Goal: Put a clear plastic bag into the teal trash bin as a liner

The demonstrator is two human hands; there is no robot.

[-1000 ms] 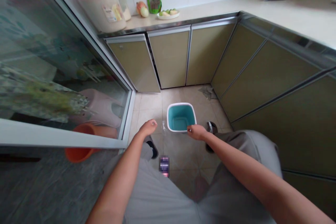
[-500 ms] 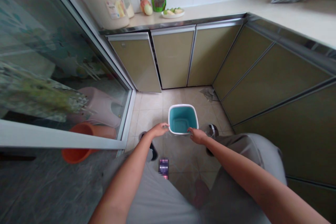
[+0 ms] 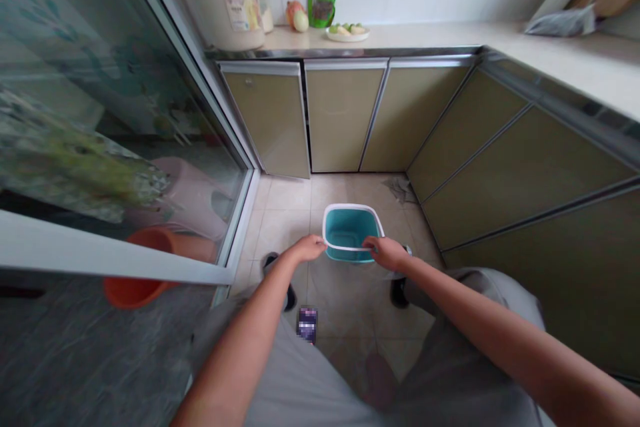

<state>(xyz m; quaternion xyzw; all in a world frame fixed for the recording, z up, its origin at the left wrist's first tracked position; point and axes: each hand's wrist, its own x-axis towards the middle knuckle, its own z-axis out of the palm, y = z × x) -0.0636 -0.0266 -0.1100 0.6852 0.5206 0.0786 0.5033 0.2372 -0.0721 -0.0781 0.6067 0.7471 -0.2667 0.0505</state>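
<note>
A small teal bin (image 3: pixel 346 221) with a white rim (image 3: pixel 353 207) stands on the tiled floor between my feet. My left hand (image 3: pixel 309 248) pinches the rim at its near left corner. At the near right corner my right hand (image 3: pixel 384 252) is closed on the rim, some fingers reaching over the inside. Below the white rim on the near side a band of teal shows. I cannot tell whether the rim is lifted off there or the whole bin is tilted. Nothing shows inside the bin.
Cabinets (image 3: pixel 345 113) line the back and right; one door (image 3: pixel 270 120) at the left stands slightly ajar. A glass sliding door (image 3: pixel 200 113) is on my left, with an orange basin (image 3: pixel 133 292) behind it. A grey crumpled bag (image 3: pixel 400 189) lies by the corner. Containers (image 3: pixel 220 7) stand on the counter.
Both hands have closed on the white rim. The rim's near side has come up, and a teal band now shows under it. The view has shifted slightly.
</note>
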